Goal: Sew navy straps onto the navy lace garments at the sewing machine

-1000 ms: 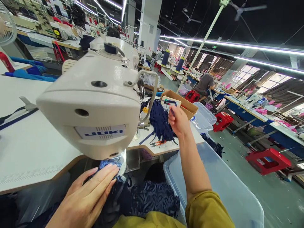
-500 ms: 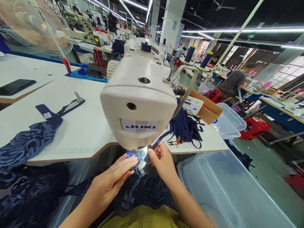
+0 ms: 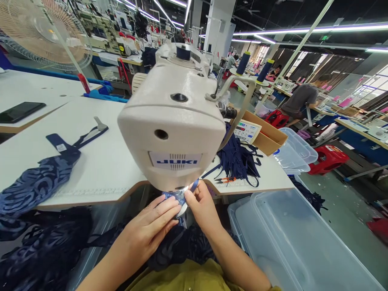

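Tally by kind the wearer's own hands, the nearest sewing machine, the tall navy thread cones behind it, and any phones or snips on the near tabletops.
left hand, right hand: 2
JUKI sewing machine: 1
navy thread cones: 2
black phone: 1
orange-handled snips: 1
Total: 7

Here's the sewing machine (image 3: 172, 129), centre, the left hand (image 3: 151, 228) and right hand (image 3: 203, 206) side by side below its near end. Left on the table (image 3: 103, 169), a garment (image 3: 42, 178); farther back, a phone (image 3: 22, 112) on the next tabletop (image 3: 36, 88), a fan (image 3: 51, 34) behind. Right: strap pile (image 3: 238, 159), snips (image 3: 225, 180) on its near side, carton (image 3: 269, 139) beyond; plastic bin (image 3: 303, 242) nearest.
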A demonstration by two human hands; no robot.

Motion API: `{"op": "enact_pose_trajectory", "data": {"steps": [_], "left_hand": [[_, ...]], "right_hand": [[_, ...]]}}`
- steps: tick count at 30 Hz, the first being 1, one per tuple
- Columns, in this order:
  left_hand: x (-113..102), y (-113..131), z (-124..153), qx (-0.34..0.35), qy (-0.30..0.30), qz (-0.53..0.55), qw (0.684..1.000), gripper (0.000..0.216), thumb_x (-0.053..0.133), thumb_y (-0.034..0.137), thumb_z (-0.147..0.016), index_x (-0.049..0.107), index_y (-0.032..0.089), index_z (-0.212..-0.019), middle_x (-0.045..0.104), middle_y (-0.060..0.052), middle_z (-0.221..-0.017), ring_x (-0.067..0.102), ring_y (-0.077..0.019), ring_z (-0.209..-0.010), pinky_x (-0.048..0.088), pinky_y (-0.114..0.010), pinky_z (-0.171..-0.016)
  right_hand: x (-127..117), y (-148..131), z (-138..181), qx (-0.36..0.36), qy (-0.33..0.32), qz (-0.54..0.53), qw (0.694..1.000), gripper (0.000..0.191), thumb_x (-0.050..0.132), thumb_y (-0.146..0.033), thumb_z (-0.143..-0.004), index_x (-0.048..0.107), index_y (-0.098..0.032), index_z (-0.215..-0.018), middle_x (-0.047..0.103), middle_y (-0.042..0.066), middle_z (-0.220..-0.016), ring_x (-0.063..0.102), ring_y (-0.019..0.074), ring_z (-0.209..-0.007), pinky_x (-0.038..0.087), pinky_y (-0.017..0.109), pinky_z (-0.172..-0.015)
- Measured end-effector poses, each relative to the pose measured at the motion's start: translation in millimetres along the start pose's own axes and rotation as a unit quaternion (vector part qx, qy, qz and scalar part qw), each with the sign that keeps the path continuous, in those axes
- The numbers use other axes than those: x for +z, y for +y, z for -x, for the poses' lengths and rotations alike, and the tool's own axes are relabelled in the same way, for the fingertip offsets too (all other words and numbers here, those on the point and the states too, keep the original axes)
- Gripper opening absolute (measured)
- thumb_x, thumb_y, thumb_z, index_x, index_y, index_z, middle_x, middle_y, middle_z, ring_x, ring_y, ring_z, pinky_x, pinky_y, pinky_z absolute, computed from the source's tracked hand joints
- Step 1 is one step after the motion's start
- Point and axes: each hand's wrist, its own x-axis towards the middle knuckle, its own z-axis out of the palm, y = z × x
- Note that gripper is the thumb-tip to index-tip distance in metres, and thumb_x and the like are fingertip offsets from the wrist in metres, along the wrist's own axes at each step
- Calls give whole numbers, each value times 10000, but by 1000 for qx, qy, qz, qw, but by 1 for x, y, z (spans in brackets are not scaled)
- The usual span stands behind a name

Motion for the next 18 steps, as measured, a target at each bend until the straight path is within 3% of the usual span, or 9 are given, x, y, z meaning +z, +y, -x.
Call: {"op": "enact_pose_trajectory", "data": {"steps": [8,14,18], "left_hand": [[-2,-1,-4,40,-15,-8,999,414,545,172,-893,498,199,-1303,635,-16,-1238,547,-149,-1202,408,-331,-1097],[-5,-3,-10,60,-23,-31,997,361,556,165,-888,542,205,-1246,653,5,-1214,585,-103,-1132,341,-288,-1119],[-8,-1,-14,49,-25,-54,997,298,532,229,-909,565,249,-1205,687,26,-1151,611,-98,-1077,229,-299,-1124]], "right_hand": [[-1,3,0,-9,4,19,1000,84,534,-287,-860,480,-224,-858,408,-58,-697,390,118,-627,346,234,-624],[-2,1,0,-10,0,36,999,98,534,-308,-869,482,-225,-858,422,-54,-709,407,120,-637,354,236,-633],[-12,-3,-7,-7,-43,53,998,119,542,-331,-869,515,-219,-900,439,-51,-704,420,120,-629,363,235,-626]]}}
